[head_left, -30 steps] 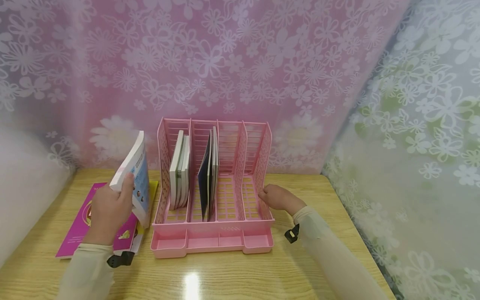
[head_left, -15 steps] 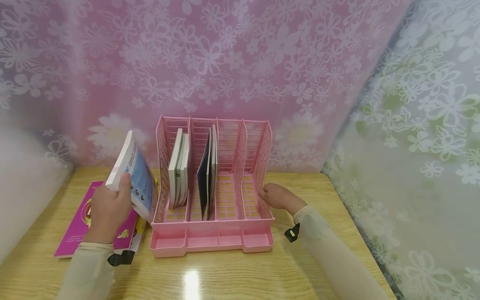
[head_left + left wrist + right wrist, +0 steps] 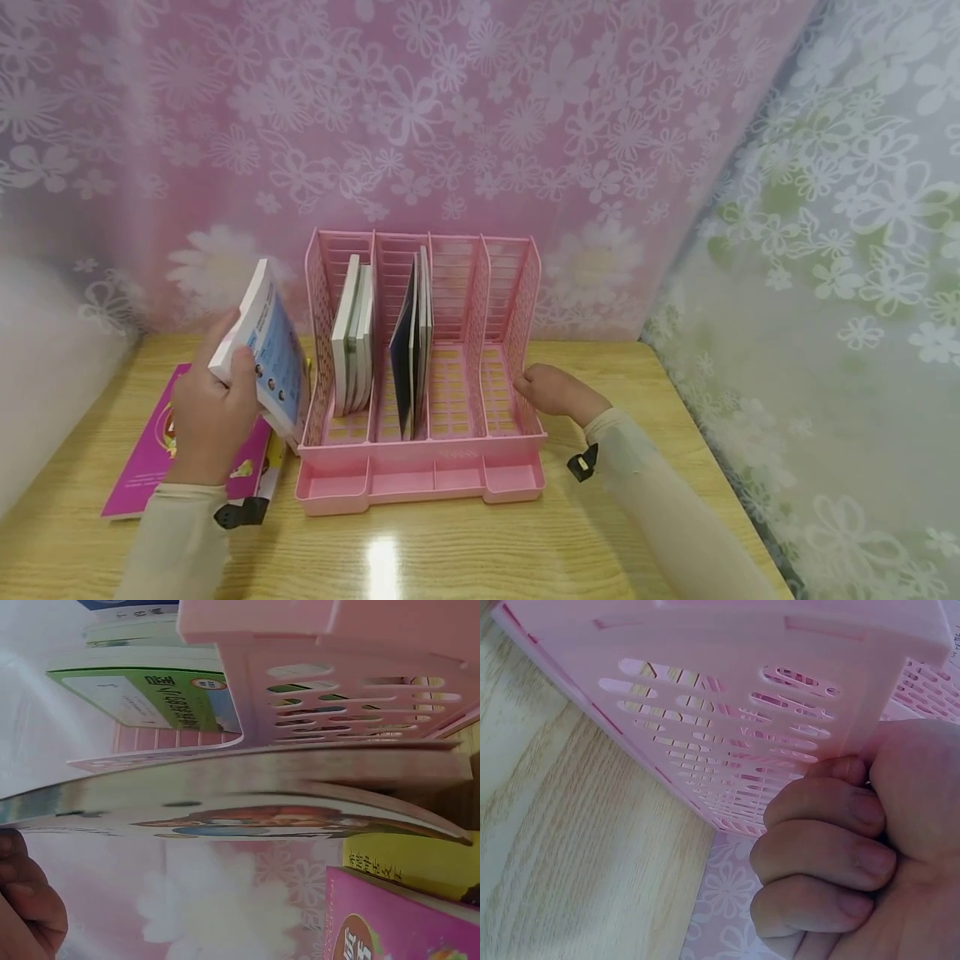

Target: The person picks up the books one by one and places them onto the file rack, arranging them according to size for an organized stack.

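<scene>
My left hand (image 3: 213, 408) holds a thick white-and-blue book (image 3: 281, 350) by its upper near edge, thumb on the printed cover. The book stands tilted, just beside the left wall of a pink slatted desk rack (image 3: 423, 454). In the left wrist view its page edges (image 3: 255, 769) run along the rack's perforated side, and its lower pages bow apart. On the other side, my right hand (image 3: 558, 392) grips the front edge of the rack's right wall, with fingers curled in the right wrist view. Below the left hand lies a magenta book (image 3: 146, 471), overlapping a yellow one (image 3: 420, 862).
Several pale books (image 3: 352, 342) stand in the rack's leftmost compartment. A dark-covered book (image 3: 402, 362) and thinner ones lean in the second. Shallow trays (image 3: 397, 482) line the rack's front. A floral curtain (image 3: 450, 125) hangs behind the wooden table (image 3: 465, 558).
The held book has turned to show more of its blue cover and come down toward the rack's left wall. My left fingers have shifted on it. The right hand keeps its grip.
</scene>
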{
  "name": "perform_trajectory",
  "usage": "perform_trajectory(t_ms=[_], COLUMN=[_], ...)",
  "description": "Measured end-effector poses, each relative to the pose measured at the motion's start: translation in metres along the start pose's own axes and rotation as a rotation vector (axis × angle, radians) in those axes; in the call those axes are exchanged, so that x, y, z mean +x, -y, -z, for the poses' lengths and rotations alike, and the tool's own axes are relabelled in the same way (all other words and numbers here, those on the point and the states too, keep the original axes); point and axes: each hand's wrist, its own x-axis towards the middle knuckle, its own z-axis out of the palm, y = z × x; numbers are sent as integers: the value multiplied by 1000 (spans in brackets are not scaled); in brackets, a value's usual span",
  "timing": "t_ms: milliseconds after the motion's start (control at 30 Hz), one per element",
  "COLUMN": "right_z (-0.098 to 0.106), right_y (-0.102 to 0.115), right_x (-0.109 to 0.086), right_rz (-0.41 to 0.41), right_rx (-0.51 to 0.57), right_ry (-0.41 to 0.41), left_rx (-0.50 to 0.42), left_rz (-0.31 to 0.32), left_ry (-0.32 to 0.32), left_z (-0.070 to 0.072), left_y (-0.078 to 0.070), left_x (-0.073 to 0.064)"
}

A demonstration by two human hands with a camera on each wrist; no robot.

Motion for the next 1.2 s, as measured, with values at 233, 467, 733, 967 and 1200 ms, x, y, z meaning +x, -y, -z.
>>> perform_trajectory(t_ms=[233,467,733,967,1200], right_z=[4,4,1,0,-4], right_y=[3,2,4,5,4], right_x=[-2,-4,-5,-6,-7], right_rz=[17,33,42,64,48], right_rx=[-2,8,19,-1,-10], right_ry=[12,-32,-39,-61,-59], left_rx=[-70,-115,-7,29,-93], left_rz=[37,125,258,240,154], left_ry=[65,159,390,288,73], left_z=[-1,-7,-11,-13,-8], left_y=[-3,-11,-5,-6,-11], left_x=[-9,-13,-22,-27,-32])
